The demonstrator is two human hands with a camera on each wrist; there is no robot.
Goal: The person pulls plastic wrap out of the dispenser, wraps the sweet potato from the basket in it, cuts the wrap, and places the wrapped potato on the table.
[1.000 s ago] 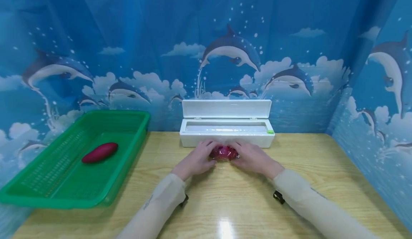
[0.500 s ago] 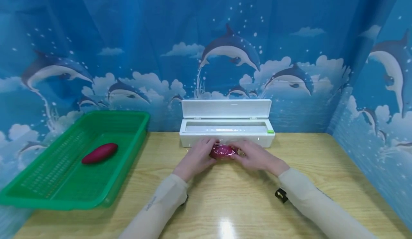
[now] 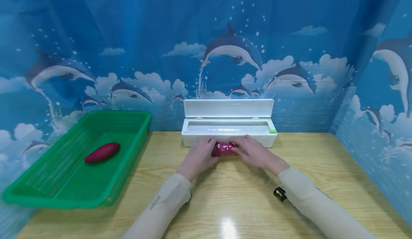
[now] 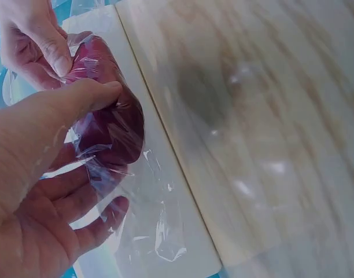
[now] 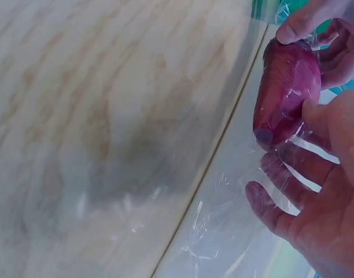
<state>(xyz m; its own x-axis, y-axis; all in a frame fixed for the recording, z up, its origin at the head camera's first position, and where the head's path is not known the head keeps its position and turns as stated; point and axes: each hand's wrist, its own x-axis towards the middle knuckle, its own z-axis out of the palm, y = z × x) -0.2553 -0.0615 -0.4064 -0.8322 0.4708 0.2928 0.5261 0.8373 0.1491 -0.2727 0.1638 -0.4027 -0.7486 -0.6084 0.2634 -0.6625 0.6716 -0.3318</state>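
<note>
A purple-red sweet potato (image 3: 225, 149) in clear cling film (image 4: 162, 231) is held between both hands, in front of the white cling film dispenser (image 3: 229, 138). My left hand (image 3: 200, 155) grips its left end, the thumb lying over the skin in the left wrist view. On the other end is my right hand (image 3: 255, 154), thumb pressed to the side and the lower fingers spread behind the film (image 5: 214, 231) in the right wrist view. Film from the dispenser stretches across its front face and clings about the sweet potato (image 5: 287, 87). Parts of both ends are hidden by the fingers.
The dispenser's lid (image 3: 228, 108) stands raised against the dolphin curtain (image 3: 154, 35), and a small green tab (image 3: 272, 131) sits at its right end. A green basket (image 3: 128, 174) on the left holds another sweet potato (image 3: 102, 152). Everything rests on a wooden table (image 3: 244, 203).
The sweet potato has turned and shifted slightly toward the dispenser between the hands. The right hand's fingers have changed their hold, and the film over the sweet potato looks smoother.
</note>
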